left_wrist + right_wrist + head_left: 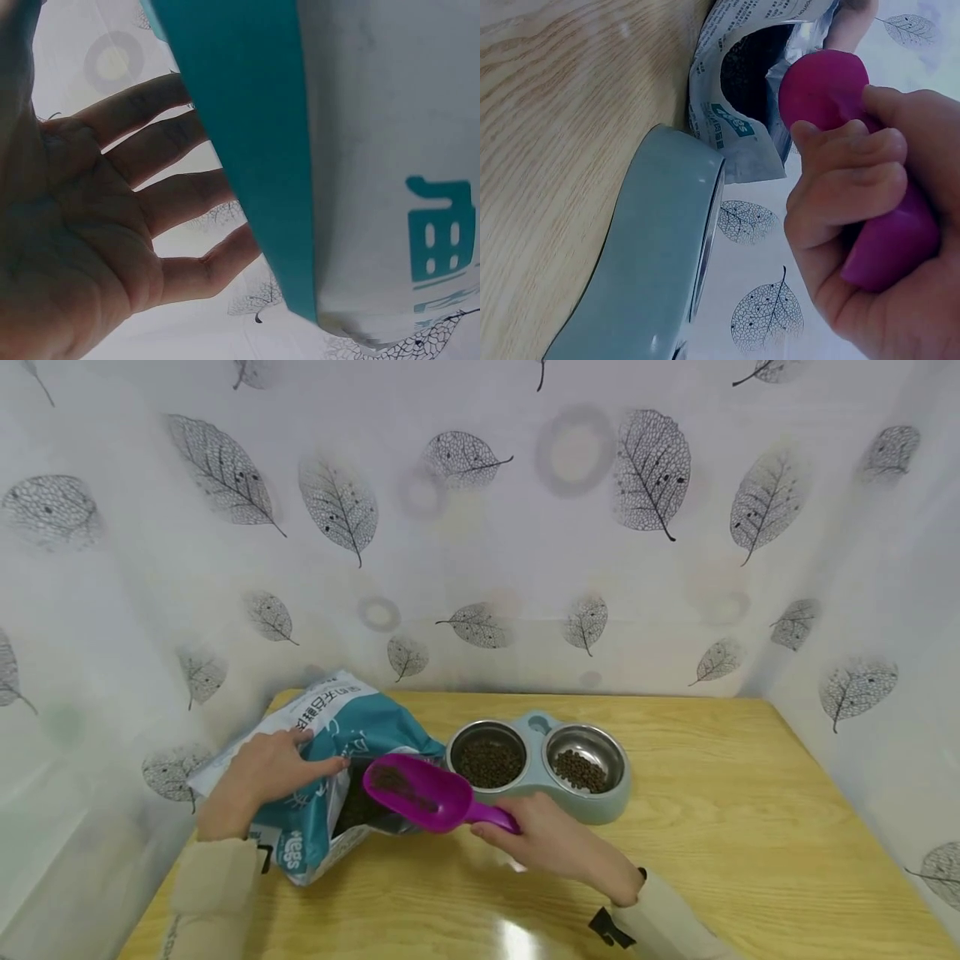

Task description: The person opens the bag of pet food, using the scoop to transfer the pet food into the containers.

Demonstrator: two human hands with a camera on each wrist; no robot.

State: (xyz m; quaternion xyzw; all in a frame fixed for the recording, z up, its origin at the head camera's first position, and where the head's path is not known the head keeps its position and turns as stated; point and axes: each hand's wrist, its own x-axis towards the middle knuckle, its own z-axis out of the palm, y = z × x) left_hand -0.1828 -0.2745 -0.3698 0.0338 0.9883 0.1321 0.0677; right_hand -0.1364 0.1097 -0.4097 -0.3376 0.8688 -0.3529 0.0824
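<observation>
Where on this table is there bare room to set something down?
Bare: table right of the double bowl, and the front strip between the sleeves. Crowded: left and middle, with the bag, purple scoop, left hand and right hand.

A teal-and-white bag (367, 727) lies on its side along the left edge of the table (720, 793), mouth open, the left hand (266, 768) touching it. The right hand (551, 839) grips a magenta scoop (442, 789) holding brown kibble (397, 783) before that mouth. Nearer the far edge, a pale-blue feeder (592, 808) carries two steel bowls (606, 747), the left fuller of kibble.
</observation>
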